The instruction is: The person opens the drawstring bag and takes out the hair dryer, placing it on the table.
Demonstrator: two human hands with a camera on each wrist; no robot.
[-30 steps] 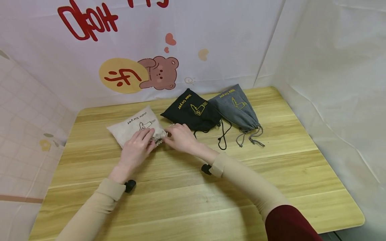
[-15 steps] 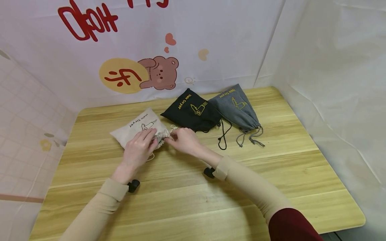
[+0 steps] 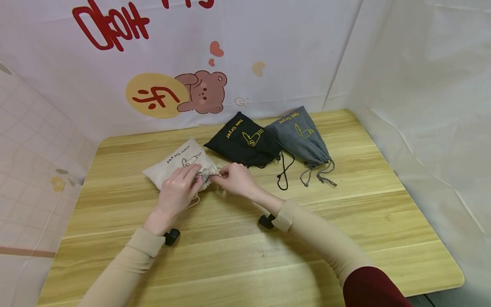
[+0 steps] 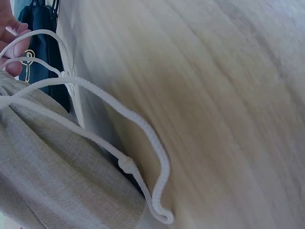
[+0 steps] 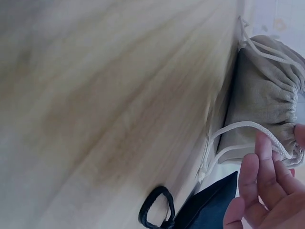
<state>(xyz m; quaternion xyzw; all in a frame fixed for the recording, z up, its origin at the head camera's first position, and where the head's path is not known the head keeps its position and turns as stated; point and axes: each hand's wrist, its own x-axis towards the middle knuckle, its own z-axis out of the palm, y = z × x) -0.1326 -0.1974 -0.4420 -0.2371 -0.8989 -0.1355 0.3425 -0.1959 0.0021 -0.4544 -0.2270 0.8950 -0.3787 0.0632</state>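
A beige drawstring bag [image 3: 168, 166], printed with "Hair Dryer" and a dryer outline, lies at the left of the table. Its mouth is gathered. My left hand [image 3: 175, 192] grips the upper side of the bag near the mouth, fingers on top and thumb toward the opening. At the mouth's right edge, my right hand [image 3: 237, 180] pinches the rim with thumb and fingertips. A loop of white cord [image 5: 248, 124] crosses those fingers in the right wrist view. Another knotted cord loop [image 4: 153, 138] hangs from the bag's other side in the left wrist view.
A black drawstring bag [image 3: 241, 140] lies just behind my right hand, its cord trailing forward. Partly under it, a grey drawstring bag [image 3: 299, 136] lies to the right. A printed white backdrop [image 3: 291, 47] stands along the wooden table's [image 3: 345, 221] back edge.
The beige bag and both hands have shifted slightly right and nearer. A cord loop now shows beneath my left hand. The black and grey bags have stayed put.
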